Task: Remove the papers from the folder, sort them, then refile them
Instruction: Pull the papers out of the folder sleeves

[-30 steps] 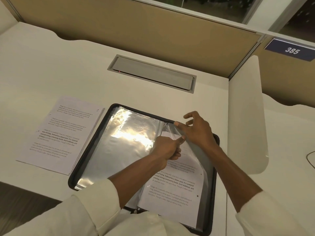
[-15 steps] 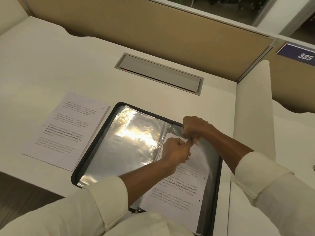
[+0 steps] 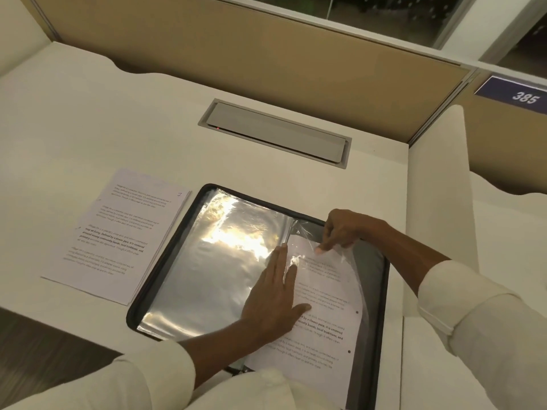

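- Half a second ago the left hand (image 3: 272, 294) was curled up at the sleeve mouth beside the right. Now it lies open and flat, fingers straight, pressing down just right of the spine.
- The right hand (image 3: 343, 229) remains at about one o'clock on the open folder (image 3: 373, 279), its fingers curled and pinching the top edge of the clear sleeve (image 3: 307, 232). We cannot tell whether the paper is in that pinch too.
- The task's thing here is the printed sheet (image 3: 322, 335), which sits inside that sleeve on the folder's right half, its top edge just under the right fingertips.
- We read the flat palm as an anchor — it keeps the slippery plastic and the binding from riding up while the other hand works the mouth open.
- The stack of papers (image 3: 118, 235) already out lies at nine o'clock, just beside the folder's rim, so removal looks partly done.
- The empty sleeves (image 3: 213, 261) on the left half are glossy and crinkled — likely to cling and slide.
- The sleeve opens toward twelve o'clock, where bare desk (image 3: 103, 119) runs up to the cable hatch (image 3: 275, 134).
- At three o'clock the white divider (image 3: 438, 208) stands near the folder's rim, leaving little room for a sideways pull.
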The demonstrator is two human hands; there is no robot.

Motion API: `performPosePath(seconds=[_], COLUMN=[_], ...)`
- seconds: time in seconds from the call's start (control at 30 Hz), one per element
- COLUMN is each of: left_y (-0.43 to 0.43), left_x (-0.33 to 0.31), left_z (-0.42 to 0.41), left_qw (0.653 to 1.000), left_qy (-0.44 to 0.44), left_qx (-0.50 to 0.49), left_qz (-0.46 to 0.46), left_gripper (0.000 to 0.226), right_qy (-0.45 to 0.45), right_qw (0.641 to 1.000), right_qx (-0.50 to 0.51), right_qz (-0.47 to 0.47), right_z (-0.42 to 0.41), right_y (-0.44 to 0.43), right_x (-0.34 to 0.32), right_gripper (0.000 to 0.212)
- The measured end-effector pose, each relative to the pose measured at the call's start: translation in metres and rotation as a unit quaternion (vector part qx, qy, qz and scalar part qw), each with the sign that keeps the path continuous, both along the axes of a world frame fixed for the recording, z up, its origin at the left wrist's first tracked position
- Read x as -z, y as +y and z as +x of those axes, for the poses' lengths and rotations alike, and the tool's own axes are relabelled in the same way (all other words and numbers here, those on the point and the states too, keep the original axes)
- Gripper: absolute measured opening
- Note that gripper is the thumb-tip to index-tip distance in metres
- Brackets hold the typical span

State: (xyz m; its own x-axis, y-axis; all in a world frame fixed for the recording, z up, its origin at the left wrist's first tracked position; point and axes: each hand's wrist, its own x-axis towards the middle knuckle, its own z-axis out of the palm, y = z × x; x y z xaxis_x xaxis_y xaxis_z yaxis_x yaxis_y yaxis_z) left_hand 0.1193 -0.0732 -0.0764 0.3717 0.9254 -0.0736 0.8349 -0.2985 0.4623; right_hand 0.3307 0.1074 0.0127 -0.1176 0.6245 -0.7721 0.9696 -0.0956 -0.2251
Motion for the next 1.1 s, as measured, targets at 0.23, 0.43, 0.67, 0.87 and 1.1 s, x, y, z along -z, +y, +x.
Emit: performPosePath(seconds=[0.23, 0.43, 0.67, 0.87, 1.1], left_y=[-0.019, -0.020, -0.019, -0.019, -0.019], left_x=[0.004, 0.000, 0.004, 0.004, 0.001], left_z=[-0.014, -0.020, -0.022, -0.021, -0.019], left_qw=[0.998, 0.997, 0.992, 0.988, 0.982], left_qy=[-0.046, -0.010, 0.014, 0.063, 0.103], left_qx=[0.030, 0.070, 0.116, 0.127, 0.142], left_qz=[0.042, 0.023, 0.053, 0.063, 0.065], left_gripper=[0.109, 0.114, 0.118, 0.116, 0.112], right_qy=[-0.081, -0.086, -0.087, -0.114, -0.113], right_qw=[0.994, 0.994, 0.993, 0.975, 0.922], right_qx=[-0.042, -0.067, -0.050, 0.016, 0.107], right_qz=[-0.063, -0.031, 0.056, 0.191, 0.356], right_z=[0.006, 0.014, 0.036, 0.058, 0.072], right_y=[-0.002, 0.000, 0.027, 0.055, 0.070], right_x=[0.000, -0.002, -0.020, -0.032, -0.064], right_gripper=[0.041, 0.037, 0.047, 0.046, 0.026])
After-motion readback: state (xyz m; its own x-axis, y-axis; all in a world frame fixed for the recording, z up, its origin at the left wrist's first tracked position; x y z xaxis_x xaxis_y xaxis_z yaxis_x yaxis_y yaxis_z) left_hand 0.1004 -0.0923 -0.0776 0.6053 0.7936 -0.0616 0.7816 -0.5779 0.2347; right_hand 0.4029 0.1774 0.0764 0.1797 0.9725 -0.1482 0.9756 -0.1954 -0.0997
